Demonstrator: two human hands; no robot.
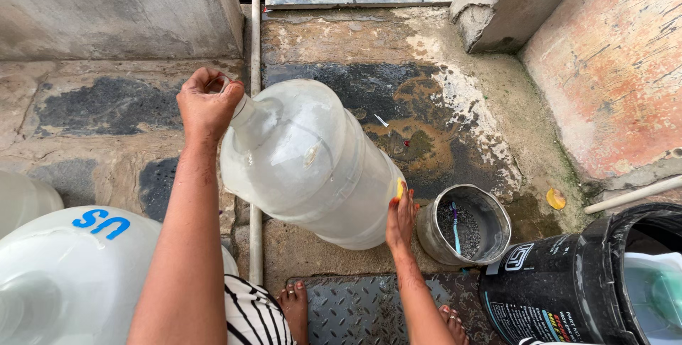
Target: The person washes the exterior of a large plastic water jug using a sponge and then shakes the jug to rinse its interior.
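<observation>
Head view, looking down at wet stained concrete floor [398,54].

Counts: one big clear water jug [305,164] in hand. Two more pale rounded jugs at lower left, a large white jug [71,274] with blue letters on it and the edge of another jug [21,199] behind it. One small grey metal tin [465,224]. One black bucket [568,284] at lower right. Two white pipes: a thin white pipe [255,103] running up the floor, a second pipe [632,194] at right edge. One diamond-plate metal mat [355,309] under two bare feet.

Jug look: translucent, cloudy white, big round body narrowing to a short neck, tilted with neck up-left and base down-right, seems empty or near empty. It sits mid-frame over the floor, across the thin pipe, base just beside the tin.

Left hand [207,103]: grip curled closed around the jug neck at the mouth, fingers wrapped over the top.

Right hand [401,217]: fingers together, pressed flat against the lower side of the jug body, a small yellow piece [399,189] pinched under the fingertips against the plastic; cannot tell what it is.

Tin holds dark grit and a thin blue-white stick. Bucket has printed label, pale contents inside. Small yellow scrap [555,198] lies on floor near right wall.
</observation>
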